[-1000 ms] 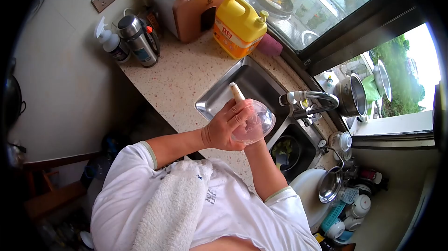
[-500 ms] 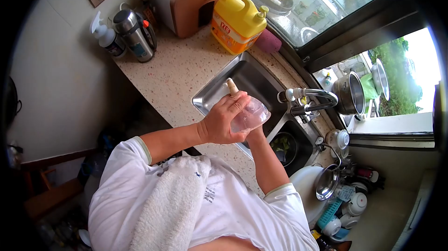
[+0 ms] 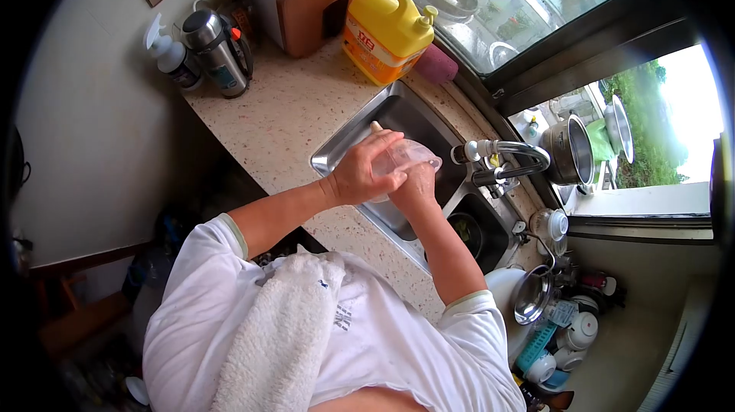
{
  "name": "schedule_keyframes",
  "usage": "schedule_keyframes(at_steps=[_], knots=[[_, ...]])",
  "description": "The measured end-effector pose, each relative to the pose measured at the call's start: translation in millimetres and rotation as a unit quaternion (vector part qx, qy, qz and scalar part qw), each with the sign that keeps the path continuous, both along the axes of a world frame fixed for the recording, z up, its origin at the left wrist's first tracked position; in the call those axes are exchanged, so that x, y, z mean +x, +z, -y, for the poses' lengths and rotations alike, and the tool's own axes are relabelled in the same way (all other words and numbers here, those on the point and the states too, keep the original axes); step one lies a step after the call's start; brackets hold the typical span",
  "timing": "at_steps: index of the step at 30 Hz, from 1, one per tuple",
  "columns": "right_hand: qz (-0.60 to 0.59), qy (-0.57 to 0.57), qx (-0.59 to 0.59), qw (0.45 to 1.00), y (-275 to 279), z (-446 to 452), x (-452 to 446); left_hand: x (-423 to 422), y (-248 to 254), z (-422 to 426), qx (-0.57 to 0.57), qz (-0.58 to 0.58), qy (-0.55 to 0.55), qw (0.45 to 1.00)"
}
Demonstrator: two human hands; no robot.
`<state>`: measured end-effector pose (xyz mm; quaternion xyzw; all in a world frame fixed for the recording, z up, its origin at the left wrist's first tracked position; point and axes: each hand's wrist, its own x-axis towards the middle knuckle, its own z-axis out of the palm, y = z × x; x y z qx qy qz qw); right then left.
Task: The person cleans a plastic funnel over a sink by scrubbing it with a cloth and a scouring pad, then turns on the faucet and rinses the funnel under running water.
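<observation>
Over the steel sink [image 3: 398, 106], my left hand [image 3: 366, 171] wraps round a clear, pinkish plastic container [image 3: 406, 153]. Its fingers lie across the side of the container and its thumb points towards the other hand. My right hand [image 3: 416, 186] is closed at the container's near right edge, fingers partly hidden against it. A short pale, stick-like end [image 3: 376, 127] shows beyond my left fingers; what it belongs to is hidden. The chrome faucet [image 3: 521, 159] stands to the right of the container.
A yellow detergent jug [image 3: 389, 29], a pink cup [image 3: 436, 64], a steel flask [image 3: 218, 52] and a pump bottle [image 3: 174, 60] stand along the counter [image 3: 276, 129]. A pot [image 3: 570, 150] is at the window. Bowls [image 3: 582, 329] crowd the lower right.
The container has tilted, and less of its rounded side shows. My right hand has come out from behind it to its near right edge. The pale end is now more hidden.
</observation>
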<state>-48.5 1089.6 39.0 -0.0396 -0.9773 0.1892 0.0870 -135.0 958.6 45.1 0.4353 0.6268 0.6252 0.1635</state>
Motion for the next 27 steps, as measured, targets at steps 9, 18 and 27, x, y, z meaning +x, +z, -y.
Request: schedule_keyframes(at_steps=[9, 18, 27], knots=[[-0.009, -0.137, -0.109, 0.985, 37, 2, 49, -42, -39, 14, 0.083, 0.467, -0.006, 0.881], [-0.190, -0.230, -0.490, 0.819, -23, 13, 51, -25, -38, 19, 0.122, 0.627, -0.124, 0.760], [-0.134, -0.050, -0.156, 0.977, -8, -9, 28, -17, -44, 35, -0.095, 0.554, -0.234, 0.793]])
